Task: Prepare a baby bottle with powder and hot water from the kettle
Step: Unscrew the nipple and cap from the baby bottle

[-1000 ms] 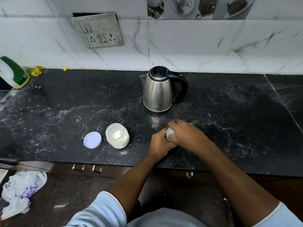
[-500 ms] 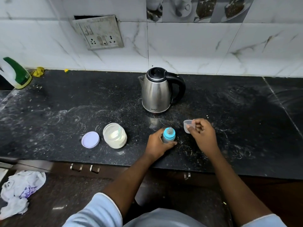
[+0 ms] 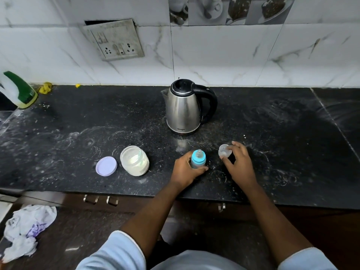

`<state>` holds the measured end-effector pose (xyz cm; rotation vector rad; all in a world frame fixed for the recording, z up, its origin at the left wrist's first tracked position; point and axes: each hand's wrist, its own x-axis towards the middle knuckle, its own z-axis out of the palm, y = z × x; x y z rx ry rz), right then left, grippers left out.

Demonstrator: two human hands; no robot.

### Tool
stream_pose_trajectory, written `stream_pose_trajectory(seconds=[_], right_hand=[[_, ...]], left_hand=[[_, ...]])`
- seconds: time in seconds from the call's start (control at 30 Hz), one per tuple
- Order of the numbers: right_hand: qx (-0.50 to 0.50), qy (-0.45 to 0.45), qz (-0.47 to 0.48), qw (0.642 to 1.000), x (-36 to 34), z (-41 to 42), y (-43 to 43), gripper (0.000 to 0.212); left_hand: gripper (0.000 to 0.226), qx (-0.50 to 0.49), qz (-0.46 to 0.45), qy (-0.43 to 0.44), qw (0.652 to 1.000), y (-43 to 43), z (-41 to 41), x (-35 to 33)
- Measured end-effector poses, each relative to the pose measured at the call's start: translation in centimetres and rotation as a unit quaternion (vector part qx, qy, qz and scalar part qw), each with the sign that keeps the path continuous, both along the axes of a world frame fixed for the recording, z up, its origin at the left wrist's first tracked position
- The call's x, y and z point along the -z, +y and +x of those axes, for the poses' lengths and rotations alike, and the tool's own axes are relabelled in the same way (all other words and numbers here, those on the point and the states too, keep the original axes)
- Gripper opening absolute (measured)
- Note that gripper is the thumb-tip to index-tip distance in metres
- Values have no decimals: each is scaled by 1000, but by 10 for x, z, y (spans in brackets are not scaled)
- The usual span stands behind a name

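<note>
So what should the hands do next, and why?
Probably set the clear cap down with the right hand, then unscrew the blue teat ring. The left hand steadies the baby bottle, which is closed, while the powder jar stands open.

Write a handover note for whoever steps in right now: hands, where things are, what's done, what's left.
Left hand: gripping the baby bottle, which stands upright on the counter with its blue collar and teat on.
Right hand: holding the clear cap just right of the bottle, off it.
Powder jar: open, left of the bottle; its purple lid lies flat beside it.
Kettle: behind the bottle, lid shut, untouched.
Done: cap off, jar open.
Left: remove the teat, add powder, pour hot water, close. Whether the bottle holds anything cannot be told.
</note>
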<state>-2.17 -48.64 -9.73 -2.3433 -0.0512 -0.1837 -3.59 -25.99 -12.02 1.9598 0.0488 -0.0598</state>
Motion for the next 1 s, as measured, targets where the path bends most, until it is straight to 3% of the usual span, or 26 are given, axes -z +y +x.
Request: stream_pose_trajectory(seconds=[0.23, 0.3, 0.4, 0.67, 0.87, 1.0], right_hand=[[-6, -81, 74, 994, -31, -18, 28, 38], [-39, -39, 100, 994, -36, -27, 52, 51], [-71, 28, 66, 995, -38, -28, 79, 64], [-81, 17, 67, 994, -40, -14, 81, 45], [-147, 0, 43, 988, -43, -4, 74, 48], [-209, 39, 31, 977, -54, 6, 61, 51]], left_hand=[[56, 1, -17, -2, 1000, -1, -3, -4], [51, 1, -34, -6, 999, -2, -6, -8], [43, 3, -39, -13, 999, -3, -8, -13], [46, 6, -51, -28, 998, -2, -7, -11], [40, 5, -62, -6, 998, -3, -6, -13], [40, 21, -63, 15, 998, 0, -4, -14]])
